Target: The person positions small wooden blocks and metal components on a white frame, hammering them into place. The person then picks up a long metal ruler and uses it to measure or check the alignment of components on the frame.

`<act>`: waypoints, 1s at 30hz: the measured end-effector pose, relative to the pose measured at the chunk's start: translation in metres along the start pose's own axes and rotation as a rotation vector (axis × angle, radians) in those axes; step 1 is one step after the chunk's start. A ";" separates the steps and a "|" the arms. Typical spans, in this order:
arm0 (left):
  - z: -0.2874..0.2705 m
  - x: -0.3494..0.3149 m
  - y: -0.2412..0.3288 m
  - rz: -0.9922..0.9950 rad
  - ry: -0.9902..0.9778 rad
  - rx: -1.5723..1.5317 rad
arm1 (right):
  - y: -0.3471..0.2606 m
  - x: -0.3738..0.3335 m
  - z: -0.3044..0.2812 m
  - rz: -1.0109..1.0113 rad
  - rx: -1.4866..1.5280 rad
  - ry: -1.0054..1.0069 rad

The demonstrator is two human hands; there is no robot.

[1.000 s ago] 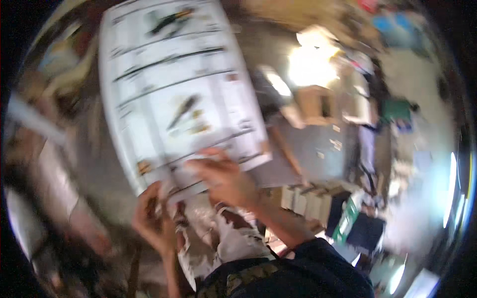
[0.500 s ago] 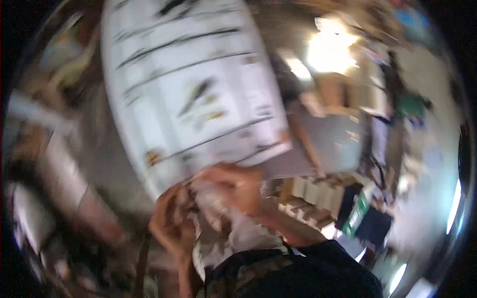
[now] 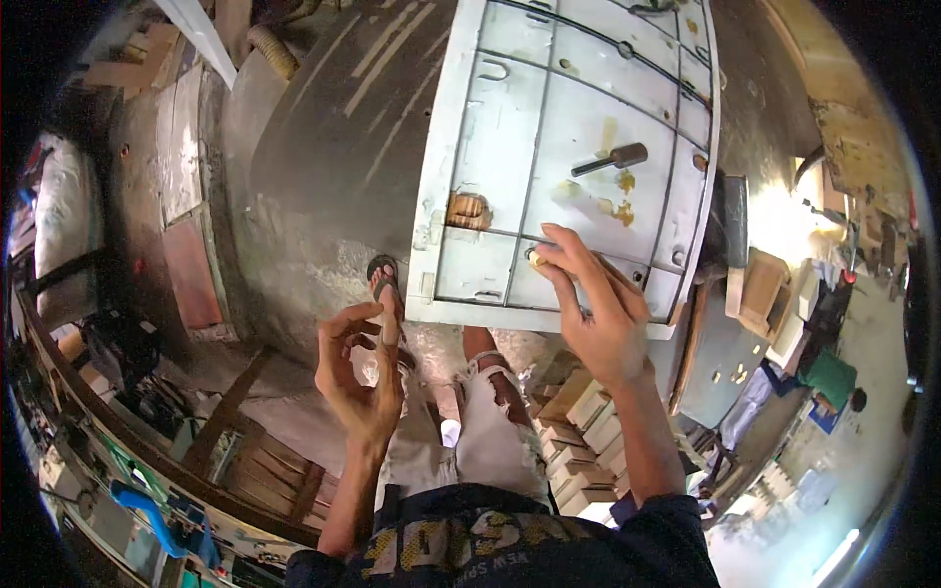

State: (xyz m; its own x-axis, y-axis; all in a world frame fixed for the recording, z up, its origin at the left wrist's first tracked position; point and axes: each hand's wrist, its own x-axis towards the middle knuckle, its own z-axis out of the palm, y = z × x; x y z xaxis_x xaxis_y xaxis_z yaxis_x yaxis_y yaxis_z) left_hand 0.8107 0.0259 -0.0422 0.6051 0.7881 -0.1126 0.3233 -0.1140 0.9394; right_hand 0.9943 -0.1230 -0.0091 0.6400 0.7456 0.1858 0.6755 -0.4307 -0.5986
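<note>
A large white panel (image 3: pixel 490 147), crossed by dark lines and dotted with holes, stretches away in front of me. Over its near part, my right hand (image 3: pixel 598 304) has its thumb and forefinger at a small pale yellow piece (image 3: pixel 535 257), beside a dark-rimmed hole. Left of the panel's near corner, my left hand (image 3: pixel 359 367) hangs in the air, fingers curled and thumb near the forefinger tip; anything in it is too small to make out. A short dark rod with a thicker brown cylindrical end (image 3: pixel 627 155) lies on the panel beyond my right hand.
Wooden blocks (image 3: pixel 588 431) are stacked at the lower right. A wooden rack (image 3: pixel 245 461) stands at lower left. At far right a person in green (image 3: pixel 828 377) bends near a bright lamp (image 3: pixel 784 216). My sandalled foot (image 3: pixel 384 277) is beside the panel.
My hands were together at the panel's near edge; now they are apart, the right over the panel and the left off its corner. The view has swung, and the panel appears farther right.
</note>
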 end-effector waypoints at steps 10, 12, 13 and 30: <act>-0.010 -0.004 -0.010 -0.107 -0.022 0.008 | 0.000 0.016 -0.014 -0.014 -0.009 -0.238; -0.012 -0.003 -0.011 -0.099 -0.025 0.024 | 0.000 0.016 -0.016 0.022 0.021 -0.249; -0.013 -0.002 -0.011 -0.100 -0.024 0.016 | 0.000 0.016 -0.016 0.041 0.036 -0.255; -0.014 -0.003 -0.016 -0.133 -0.041 0.020 | 0.003 0.016 -0.010 -0.058 -0.024 -0.178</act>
State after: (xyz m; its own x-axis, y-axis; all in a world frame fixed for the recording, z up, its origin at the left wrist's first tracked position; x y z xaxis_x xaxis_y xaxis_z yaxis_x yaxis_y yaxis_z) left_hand 0.7940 0.0336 -0.0521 0.5850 0.7718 -0.2492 0.4168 -0.0225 0.9087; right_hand 1.0106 -0.1173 -0.0005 0.5265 0.8466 0.0777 0.7192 -0.3949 -0.5717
